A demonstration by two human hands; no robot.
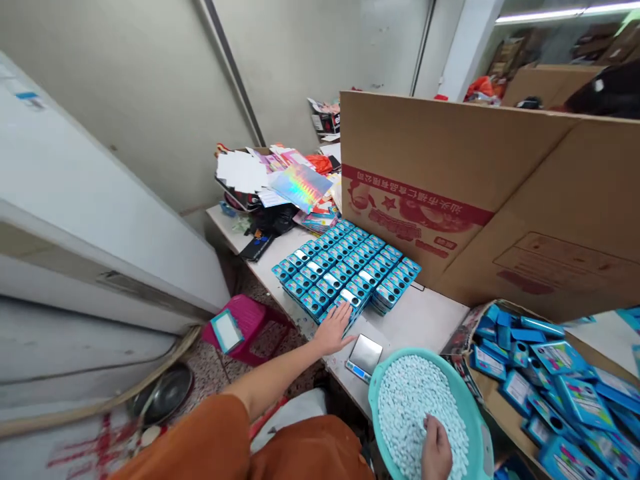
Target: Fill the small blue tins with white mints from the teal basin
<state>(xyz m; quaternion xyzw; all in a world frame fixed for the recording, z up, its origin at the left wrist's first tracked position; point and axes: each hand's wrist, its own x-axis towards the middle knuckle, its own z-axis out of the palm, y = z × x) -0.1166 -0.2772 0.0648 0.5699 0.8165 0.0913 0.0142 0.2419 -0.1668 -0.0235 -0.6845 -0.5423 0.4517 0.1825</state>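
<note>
My left hand lies flat with its fingers apart on the front edge of a block of small blue boxes. The boxes stand in tight rows, each with a dark round spot on top. My right hand is at the surface of small pale blue-white pieces, its fingers curled together; whatever they hold is hidden. These pieces fill a turquoise plastic basin at the front of the table. Between the boxes and the basin sits a small digital scale with a bare silver plate.
A tall cardboard sheet stands behind the boxes. On the right, an open carton holds many loose blue boxes. Papers and cards are heaped at the table's far left. A pink stool stands on the floor beside the table.
</note>
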